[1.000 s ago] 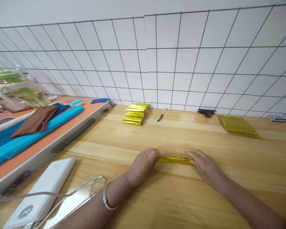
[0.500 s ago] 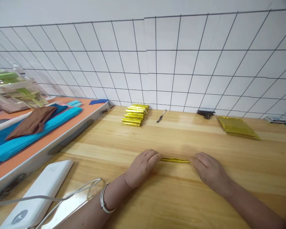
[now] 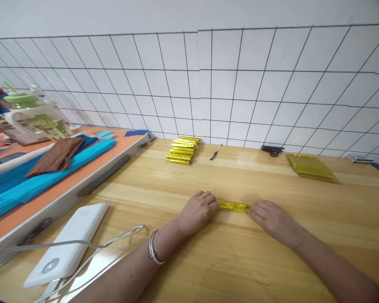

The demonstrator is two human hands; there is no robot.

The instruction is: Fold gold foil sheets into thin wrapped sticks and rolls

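A narrow folded strip of shiny gold foil paper lies crosswise on the wooden table between my hands. My left hand is closed on its left end, fingers curled down, with a silver bangle at the wrist. At the strip's right end, my right hand grips with fingers pressed together. Both fingertips and the strip's ends are hidden under the hands. Further back sits a row of several similar gold foil rolls, and at the right a flat stack of gold foil paper.
A pen and a black clip lie near the tiled wall. On the left are a white power bank with a cable, an orange board bearing blue and brown paper, and a green-lidded bottle. A small box stands far right.
The foil strip now shows a wider, flatter face than the thin folded edge before. My hands are slightly closer together. The whole view has shifted a little.
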